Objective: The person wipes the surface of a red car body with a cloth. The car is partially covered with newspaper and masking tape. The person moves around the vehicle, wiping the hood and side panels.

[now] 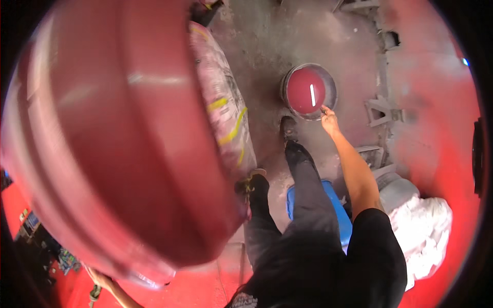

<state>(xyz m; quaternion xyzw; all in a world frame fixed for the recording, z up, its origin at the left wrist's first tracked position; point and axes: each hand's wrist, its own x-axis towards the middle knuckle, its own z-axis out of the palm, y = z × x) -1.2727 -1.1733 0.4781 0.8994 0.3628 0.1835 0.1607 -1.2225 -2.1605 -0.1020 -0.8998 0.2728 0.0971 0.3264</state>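
A round grey bucket (334,84) stands on the floor ahead of me, with glossy dark red liquid (303,91) inside that reflects a white streak. My right hand (329,122) is at its near right rim, fingers closed on the edge. On the left, a very large curved, ridged dark red body (154,133) fills much of the view, blurred along its outer side. My left hand (98,278) is beside its lower edge at the bottom left; its fingers are mostly hidden. A greenish cord or strap (95,292) hangs near that hand.
Pale stained sheeting with yellow strips (228,113) lies beside the red body. A blue container (334,205) is by my right leg. White crumpled cloth or plastic (423,231) lies at the right, near metal brackets (380,110) along a red wall (431,128).
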